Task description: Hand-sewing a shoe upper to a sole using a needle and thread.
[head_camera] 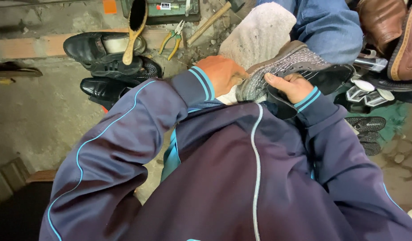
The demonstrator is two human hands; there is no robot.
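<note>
place: pretty clearly a small shoe repair spot, street-cobbler style
floor: rough bare concrete floor [41, 116], gritty and stained
stock: worn black shoes [105, 56] piled on the floor, brown boots [386, 27] at the top right corner
tools: shoe brush [135, 27], pliers [172, 40], hammer [215, 18] lying near a green metal box [170, 11]
</note>
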